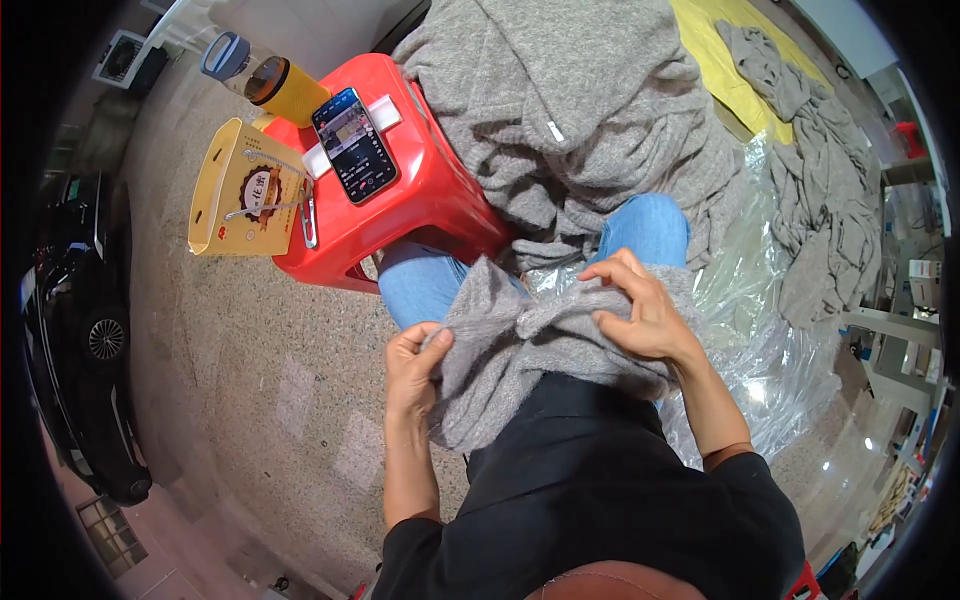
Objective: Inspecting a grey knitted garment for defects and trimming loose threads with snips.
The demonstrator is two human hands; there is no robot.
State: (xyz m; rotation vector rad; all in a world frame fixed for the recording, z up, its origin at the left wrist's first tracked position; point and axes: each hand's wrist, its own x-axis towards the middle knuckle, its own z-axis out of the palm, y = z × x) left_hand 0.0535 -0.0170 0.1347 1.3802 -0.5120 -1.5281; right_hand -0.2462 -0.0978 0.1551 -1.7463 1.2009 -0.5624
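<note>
A piece of grey knitted fabric (560, 353), perhaps a garment, lies bunched across my lap over my blue jeans. My left hand (408, 368) pinches its left part between thumb and fingers. At the right, my right hand (643, 312) grips the same fabric with curled fingers, the thumb pointing inward. Between the hands the cloth is drawn up into a ridge with a fold at its middle. Whether anything small is held in the fingers cannot be made out.
Ahead stands a red plastic stool (437, 205) bearing a phone (355, 148), a yellow-and-clear bottle (280, 88), a yellow paper bag (232, 215) and small metal snips (309, 222). Beyond my knees is a heap of grey knits (570, 70). Clear plastic sheeting (745, 385) covers floor at right.
</note>
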